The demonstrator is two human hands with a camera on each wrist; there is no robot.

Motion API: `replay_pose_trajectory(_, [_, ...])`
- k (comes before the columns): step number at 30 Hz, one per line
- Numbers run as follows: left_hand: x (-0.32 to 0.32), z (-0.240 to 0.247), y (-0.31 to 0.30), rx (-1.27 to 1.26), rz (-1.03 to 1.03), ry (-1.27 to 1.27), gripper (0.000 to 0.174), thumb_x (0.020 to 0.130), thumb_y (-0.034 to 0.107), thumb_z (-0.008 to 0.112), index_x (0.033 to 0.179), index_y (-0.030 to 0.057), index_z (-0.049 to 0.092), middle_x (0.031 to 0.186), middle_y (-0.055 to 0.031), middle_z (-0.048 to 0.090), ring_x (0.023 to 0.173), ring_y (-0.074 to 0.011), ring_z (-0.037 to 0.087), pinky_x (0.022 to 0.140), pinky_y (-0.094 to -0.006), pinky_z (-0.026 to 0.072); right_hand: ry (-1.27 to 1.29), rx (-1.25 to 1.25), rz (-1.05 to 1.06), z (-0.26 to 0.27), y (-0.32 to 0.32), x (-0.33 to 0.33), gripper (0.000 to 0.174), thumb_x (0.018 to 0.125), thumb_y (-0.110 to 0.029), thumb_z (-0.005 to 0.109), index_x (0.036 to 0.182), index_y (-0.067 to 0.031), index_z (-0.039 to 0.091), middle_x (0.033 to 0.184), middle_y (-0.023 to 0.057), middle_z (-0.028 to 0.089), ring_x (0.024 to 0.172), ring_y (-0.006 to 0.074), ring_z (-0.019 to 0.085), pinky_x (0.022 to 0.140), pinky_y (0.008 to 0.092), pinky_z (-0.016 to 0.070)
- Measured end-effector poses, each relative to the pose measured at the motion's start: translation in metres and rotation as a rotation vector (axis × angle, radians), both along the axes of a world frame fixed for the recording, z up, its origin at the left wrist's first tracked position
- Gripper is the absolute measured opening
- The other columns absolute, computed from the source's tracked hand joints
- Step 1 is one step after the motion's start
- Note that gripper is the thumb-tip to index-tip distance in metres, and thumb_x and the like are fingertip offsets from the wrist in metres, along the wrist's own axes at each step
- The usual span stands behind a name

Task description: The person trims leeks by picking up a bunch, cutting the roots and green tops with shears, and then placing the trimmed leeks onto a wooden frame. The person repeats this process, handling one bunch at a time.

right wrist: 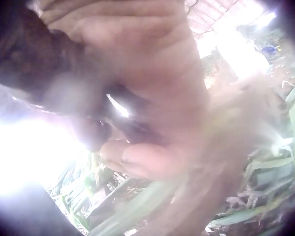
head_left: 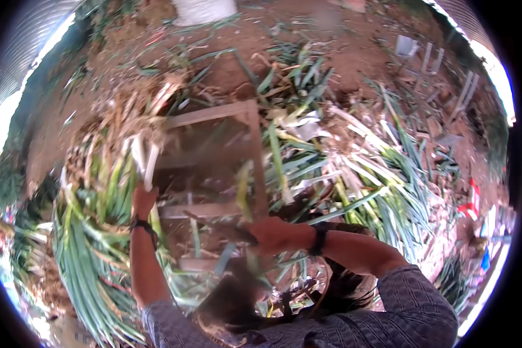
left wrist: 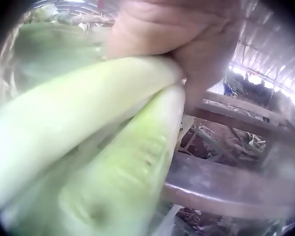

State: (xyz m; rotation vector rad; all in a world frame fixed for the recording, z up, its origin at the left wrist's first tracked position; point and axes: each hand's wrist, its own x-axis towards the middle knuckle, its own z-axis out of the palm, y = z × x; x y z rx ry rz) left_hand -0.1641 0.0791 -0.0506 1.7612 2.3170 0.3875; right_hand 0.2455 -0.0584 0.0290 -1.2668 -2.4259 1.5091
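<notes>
My left hand (head_left: 144,201) grips pale leek stalks (head_left: 151,165) at the left side of a low wooden frame. Up close in the left wrist view, two thick whitish-green leek stems (left wrist: 88,93) run out from under the curled fingers. At the frame's near right corner, my right hand (head_left: 275,233) has its fingers curled round a dark, knife-like tool (head_left: 232,232), whose thin end points left toward the other hand. Blur hides the tool's details; the right wrist view shows the curled fingers (right wrist: 150,160) and a bright glint. A blurred yellow-green leaf (head_left: 245,188) hangs over the frame.
The wooden frame (head_left: 255,151) with crossbars stands in front of me. Leeks lie heaped on the left (head_left: 84,267) and another leek pile (head_left: 383,174) spreads to the right. Leaf scraps litter the brown soil (head_left: 330,52). A white sack (head_left: 206,10) stands at the far side.
</notes>
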Motion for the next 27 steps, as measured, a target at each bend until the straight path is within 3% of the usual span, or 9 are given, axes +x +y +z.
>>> replay_pose_trajectory(3, [0.002, -0.018, 0.006, 0.077, -0.121, -0.047, 0.065, 0.068, 0.029, 0.075, 0.123, 0.0009, 0.054, 0.095, -0.0250, 0.069, 0.090, -0.0426, 0.066, 0.079, -0.0496, 0.0525, 0.050, 0.009, -0.067, -0.003, 0.002, 0.011, 0.039, 0.081, -0.030, 0.063, 0.109, -0.0038, 0.056, 0.082, 0.0195, 0.065, 0.076, 0.0394, 0.065, 0.070, 0.0480, 0.0504])
replay_pose_trajectory(5, [-0.027, -0.055, 0.016, 0.173, -0.192, -0.208, 0.060, 0.068, 0.025, 0.080, 0.116, -0.0033, 0.058, 0.090, -0.0176, 0.070, 0.083, -0.0302, 0.068, 0.074, -0.0451, 0.0538, 0.147, 0.018, -0.152, 0.000, 0.005, 0.008, 0.040, 0.081, -0.030, 0.064, 0.108, -0.0029, 0.056, 0.083, 0.0198, 0.065, 0.077, 0.0397, 0.065, 0.070, 0.0479, 0.0503])
replay_pose_trajectory(6, [-0.035, -0.050, 0.019, -0.027, -0.187, -0.341, 0.050, 0.071, 0.023, 0.078, 0.110, -0.0044, 0.062, 0.097, -0.0164, 0.069, 0.086, -0.0268, 0.067, 0.077, -0.0423, 0.0535, 0.211, 0.019, -0.226, 0.003, 0.007, 0.010, 0.039, 0.080, -0.030, 0.066, 0.108, -0.0037, 0.057, 0.085, 0.0198, 0.066, 0.079, 0.0403, 0.065, 0.071, 0.0479, 0.0504])
replay_pose_trajectory(7, [-0.035, -0.036, 0.014, -0.225, -0.171, -0.475, 0.040, 0.074, 0.020, 0.077, 0.103, -0.0054, 0.066, 0.103, -0.0151, 0.068, 0.089, -0.0235, 0.066, 0.079, -0.0395, 0.0532, 0.280, 0.014, -0.296, 0.005, 0.009, 0.009, 0.039, 0.080, -0.031, 0.067, 0.108, -0.0044, 0.057, 0.087, 0.0198, 0.066, 0.081, 0.0409, 0.065, 0.072, 0.0479, 0.0505])
replay_pose_trajectory(9, [-0.010, 0.008, -0.027, -0.110, -0.244, -0.791, 0.027, 0.075, 0.018, 0.075, 0.092, -0.0028, 0.070, 0.095, -0.0125, 0.070, 0.083, -0.0204, 0.066, 0.074, -0.0359, 0.0530, 0.233, 0.094, -0.337, 0.018, 0.016, 0.008, 0.041, 0.080, -0.031, 0.068, 0.108, -0.0033, 0.056, 0.086, 0.0211, 0.065, 0.081, 0.0422, 0.064, 0.072, 0.0485, 0.0503])
replay_pose_trajectory(12, [0.045, 0.076, -0.070, -0.238, -0.144, -1.191, 0.039, 0.074, 0.013, 0.073, 0.110, -0.0005, 0.066, 0.092, -0.0096, 0.071, 0.082, -0.0207, 0.066, 0.079, -0.0338, 0.0518, 0.146, 0.133, -0.240, 0.023, 0.009, 0.013, 0.043, 0.081, -0.031, 0.068, 0.110, -0.0022, 0.054, 0.084, 0.0228, 0.064, 0.079, 0.0436, 0.063, 0.072, 0.0493, 0.0499])
replay_pose_trajectory(15, [0.078, 0.138, -0.117, -0.284, -0.116, -1.298, 0.045, 0.074, 0.013, 0.073, 0.115, -0.0034, 0.062, 0.094, -0.0124, 0.071, 0.083, -0.0217, 0.066, 0.082, -0.0348, 0.0510, 0.151, 0.249, -0.279, 0.030, -0.008, 0.013, 0.043, 0.082, -0.029, 0.068, 0.112, -0.0027, 0.053, 0.083, 0.0230, 0.063, 0.077, 0.0433, 0.063, 0.068, 0.0493, 0.0497])
replay_pose_trajectory(22, [0.079, 0.160, -0.168, -0.253, -0.077, -1.324, 0.037, 0.077, 0.009, 0.069, 0.111, -0.0069, 0.062, 0.089, -0.0140, 0.070, 0.088, -0.0266, 0.067, 0.089, -0.0375, 0.0503, 0.334, 0.502, -0.244, 0.030, -0.037, 0.001, 0.046, 0.084, -0.026, 0.068, 0.123, -0.0067, 0.051, 0.082, 0.0187, 0.063, 0.072, 0.0414, 0.061, 0.061, 0.0482, 0.0488])
replay_pose_trajectory(27, [0.062, 0.156, -0.189, -0.295, -0.145, -1.341, 0.040, 0.077, 0.007, 0.068, 0.113, -0.0076, 0.060, 0.090, -0.0165, 0.071, 0.079, -0.0262, 0.069, 0.075, -0.0372, 0.0562, 0.437, 0.549, -0.251, 0.055, -0.054, 0.001, 0.036, 0.084, -0.025, 0.066, 0.114, -0.0070, 0.055, 0.076, 0.0172, 0.062, 0.069, 0.0381, 0.063, 0.063, 0.0449, 0.0499])
